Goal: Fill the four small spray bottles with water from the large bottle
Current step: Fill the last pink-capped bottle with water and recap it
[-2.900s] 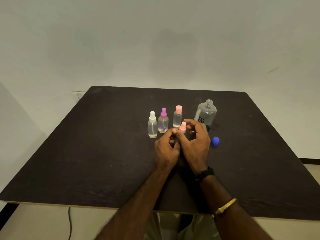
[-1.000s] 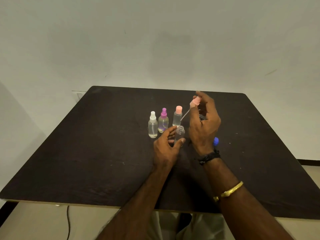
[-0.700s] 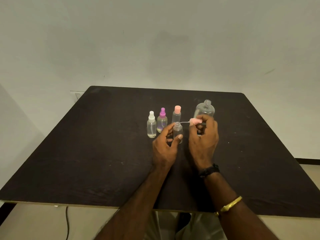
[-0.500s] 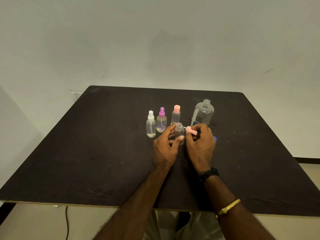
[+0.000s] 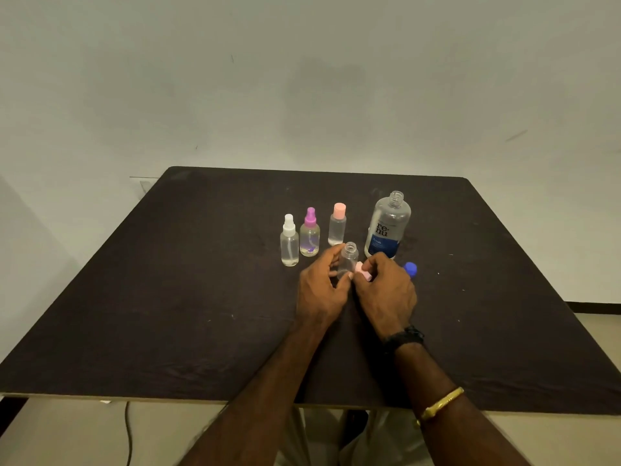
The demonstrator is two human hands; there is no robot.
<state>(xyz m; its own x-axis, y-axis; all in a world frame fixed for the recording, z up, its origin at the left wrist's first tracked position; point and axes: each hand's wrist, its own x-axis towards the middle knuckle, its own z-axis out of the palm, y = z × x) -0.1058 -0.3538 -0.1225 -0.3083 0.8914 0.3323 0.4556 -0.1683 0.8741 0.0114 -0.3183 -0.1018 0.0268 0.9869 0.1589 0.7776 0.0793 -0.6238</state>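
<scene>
My left hand (image 5: 321, 290) grips a small clear spray bottle (image 5: 348, 258) with its neck uncapped, upright on the table. My right hand (image 5: 386, 290) holds that bottle's pink spray cap (image 5: 363, 271) low beside it, near the tabletop. Behind stand three capped small bottles: white-topped (image 5: 289, 240), purple-topped (image 5: 309, 233) and pink-topped (image 5: 337, 224). The large clear bottle (image 5: 388, 227) with a blue label stands uncapped at the right. Its blue cap (image 5: 410, 269) lies on the table just right of my right hand.
The dark table (image 5: 168, 297) runs to a front edge near my body. A pale wall rises behind the far edge. A cable (image 5: 127, 432) hangs below the table's front left.
My right hand unscrewed the pink spray cap, lifted it out with its tube, then brought it down beside the bottle. My left hand kept its grip on the small bottle.
</scene>
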